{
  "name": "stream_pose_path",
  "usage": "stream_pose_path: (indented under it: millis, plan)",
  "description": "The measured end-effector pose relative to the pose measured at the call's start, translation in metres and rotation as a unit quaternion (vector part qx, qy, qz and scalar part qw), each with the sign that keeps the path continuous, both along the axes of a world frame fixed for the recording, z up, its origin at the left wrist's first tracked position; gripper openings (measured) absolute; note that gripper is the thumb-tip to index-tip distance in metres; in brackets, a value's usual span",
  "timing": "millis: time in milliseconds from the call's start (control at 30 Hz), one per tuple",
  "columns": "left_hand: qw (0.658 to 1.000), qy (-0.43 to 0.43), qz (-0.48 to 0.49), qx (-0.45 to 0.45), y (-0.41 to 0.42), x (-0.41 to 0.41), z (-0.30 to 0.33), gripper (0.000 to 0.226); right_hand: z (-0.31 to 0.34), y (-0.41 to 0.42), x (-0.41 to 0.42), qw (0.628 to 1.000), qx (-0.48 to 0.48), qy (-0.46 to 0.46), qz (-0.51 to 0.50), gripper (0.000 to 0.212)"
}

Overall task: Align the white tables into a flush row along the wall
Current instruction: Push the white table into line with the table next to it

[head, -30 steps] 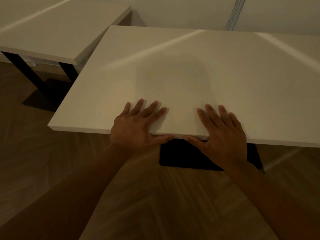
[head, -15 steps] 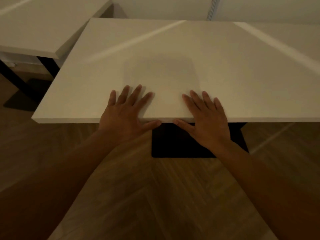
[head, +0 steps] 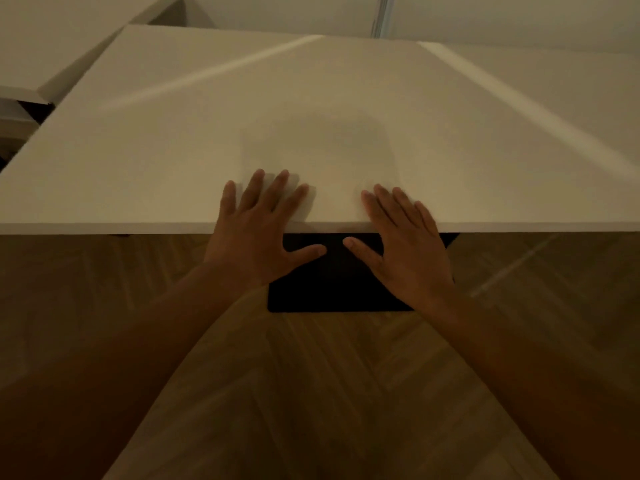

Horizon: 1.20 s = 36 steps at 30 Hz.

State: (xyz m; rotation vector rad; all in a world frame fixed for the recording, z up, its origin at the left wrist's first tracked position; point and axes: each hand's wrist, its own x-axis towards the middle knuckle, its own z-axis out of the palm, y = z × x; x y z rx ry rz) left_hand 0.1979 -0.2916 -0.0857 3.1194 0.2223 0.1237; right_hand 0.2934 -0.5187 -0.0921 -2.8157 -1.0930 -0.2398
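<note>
A white table fills the middle of the head view, its near edge running level across the frame. My left hand lies over that edge with straight fingers flat on the top and the thumb below the edge. My right hand does the same a little to the right. A second white table stands at the far left, its corner close to the first table's left side. Another white tabletop adjoins on the right, against the wall.
The table's black base plate lies on the wooden herringbone floor beneath my hands. A metal strip runs up the wall behind. Dark legs of the left table show in the gap.
The table has slid away from me toward the wall and turned square to the view. The gap to the left table has narrowed. Both hands stay flat on the near edge.
</note>
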Motion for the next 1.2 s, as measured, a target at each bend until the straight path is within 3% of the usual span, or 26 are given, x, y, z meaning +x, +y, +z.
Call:
stream_pose_path:
  millis: [333,700,1200]
  plan:
    - [0.999,-0.032,-0.020,0.011,-0.050,0.060,0.018,0.105,0.017,-0.089,0.062,0.998,-0.068,0.010,-0.013,0.086]
    - [0.998,0.045,0.025,0.041,-0.005,0.048,0.016,0.111,0.019,-0.060,0.101,0.994,-0.094,0.028,0.049,0.104]
    - [1.000,0.024,0.007,0.019,-0.004,0.043,0.019,0.106,0.016,-0.059,0.091,0.995,-0.089,0.016,0.032,0.100]
